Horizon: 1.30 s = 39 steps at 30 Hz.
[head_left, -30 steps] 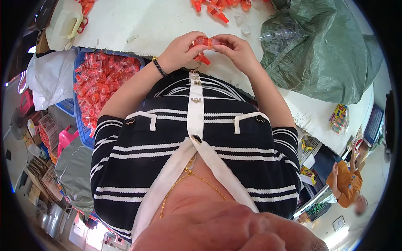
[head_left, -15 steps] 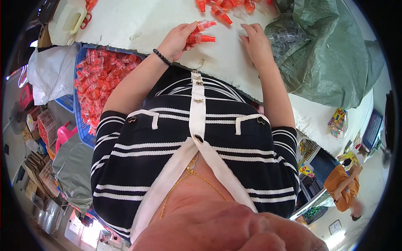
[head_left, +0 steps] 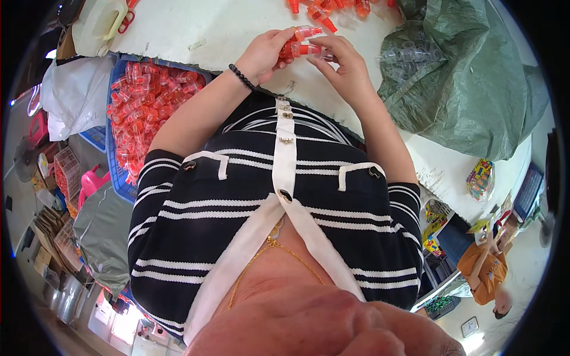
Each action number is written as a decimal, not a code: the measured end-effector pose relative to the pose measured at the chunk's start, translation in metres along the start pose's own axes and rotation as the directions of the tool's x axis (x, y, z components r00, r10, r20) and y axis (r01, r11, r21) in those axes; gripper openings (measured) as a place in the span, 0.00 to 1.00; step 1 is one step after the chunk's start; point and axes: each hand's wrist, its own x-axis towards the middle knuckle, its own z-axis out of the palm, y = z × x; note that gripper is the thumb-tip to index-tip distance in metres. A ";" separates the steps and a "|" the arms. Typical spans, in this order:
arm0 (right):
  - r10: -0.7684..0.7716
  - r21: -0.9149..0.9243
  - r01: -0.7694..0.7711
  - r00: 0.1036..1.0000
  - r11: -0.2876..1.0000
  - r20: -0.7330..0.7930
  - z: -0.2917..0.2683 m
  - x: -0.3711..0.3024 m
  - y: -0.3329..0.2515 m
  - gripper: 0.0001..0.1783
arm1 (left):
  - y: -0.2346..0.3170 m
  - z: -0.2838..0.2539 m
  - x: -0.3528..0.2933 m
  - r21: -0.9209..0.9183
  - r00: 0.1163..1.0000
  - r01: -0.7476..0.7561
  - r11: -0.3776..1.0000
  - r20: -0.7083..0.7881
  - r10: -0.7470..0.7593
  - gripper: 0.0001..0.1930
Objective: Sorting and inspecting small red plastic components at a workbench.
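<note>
My left hand (head_left: 264,56) is closed around two small red bottles with red nozzle tops, both pointing right over the white table. The upper bottle (head_left: 304,34) has its nozzle exposed. At the nozzle of the lower bottle (head_left: 290,51) is a clear plastic cap (head_left: 321,53), pinched between the thumb and fingers of my right hand (head_left: 347,66). How far the cap sits over the nozzle I cannot tell. Similar clear caps (head_left: 411,54) lie in the mouth of a green woven sack to the right.
Several loose red bottles (head_left: 325,15) lie on the white table (head_left: 219,26) at the far side. A blue crate (head_left: 123,191) full of red bottles stands at left. The green sack (head_left: 469,83) covers the right side. A jug (head_left: 98,26) and red scissors (head_left: 126,22) are far left.
My right hand has come left from beside the sack to the bottles, now with a clear cap in its fingers. My left hand has shifted slightly right with both bottles.
</note>
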 end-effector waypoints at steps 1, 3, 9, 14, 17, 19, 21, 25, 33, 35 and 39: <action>-0.025 -0.047 0.025 1.000 0.999 -0.009 0.000 0.001 -0.003 0.19 | -0.001 0.000 0.000 0.000 1.000 -0.014 1.000 -0.013 0.014 0.17; -0.077 -0.144 0.073 0.997 0.987 -0.026 0.001 0.003 -0.006 0.19 | -0.001 0.002 -0.001 -0.001 0.999 -0.028 1.000 -0.027 0.028 0.17; -0.124 -0.193 0.110 0.990 0.975 -0.064 0.012 0.001 -0.001 0.18 | -0.004 0.012 -0.005 0.070 0.983 -0.154 0.986 -0.092 0.160 0.17; 0.342 0.371 -0.324 0.939 0.870 0.019 0.026 -0.003 0.006 0.15 | -0.009 0.016 -0.019 0.534 0.629 -0.673 0.512 0.049 0.776 0.16; 0.508 0.628 -0.521 0.832 0.578 0.223 0.033 -0.011 0.018 0.15 | -0.016 0.002 -0.025 0.635 0.551 -0.716 0.292 0.256 0.794 0.19; 0.542 0.720 -0.643 0.715 0.261 0.443 0.035 -0.014 0.023 0.16 | -0.016 -0.006 -0.029 0.662 0.510 -0.730 0.172 0.360 0.781 0.20; 0.538 0.691 -0.683 0.685 0.237 0.492 0.038 -0.015 0.026 0.17 | -0.015 -0.011 -0.035 0.649 0.478 -0.754 0.101 0.437 0.762 0.22; 0.494 0.605 -0.777 0.601 0.174 0.629 0.048 -0.010 0.025 0.17 | -0.012 -0.024 -0.053 0.641 0.438 -0.767 0.000 0.524 0.730 0.24; 0.502 0.452 -0.649 0.761 0.612 0.412 0.055 0.013 -0.006 0.22 | 0.005 -0.086 -0.103 0.854 0.557 -0.515 0.067 0.275 0.784 0.23; 0.526 0.476 -0.599 0.798 0.644 0.293 0.043 0.017 -0.003 0.20 | 0.011 -0.125 -0.127 0.920 0.568 -0.359 0.158 0.081 0.819 0.22; 0.220 0.419 -0.254 0.967 0.872 0.127 0.022 0.013 -0.019 0.12 | 0.005 -0.235 -0.189 0.958 0.424 0.246 0.147 -0.243 0.872 0.20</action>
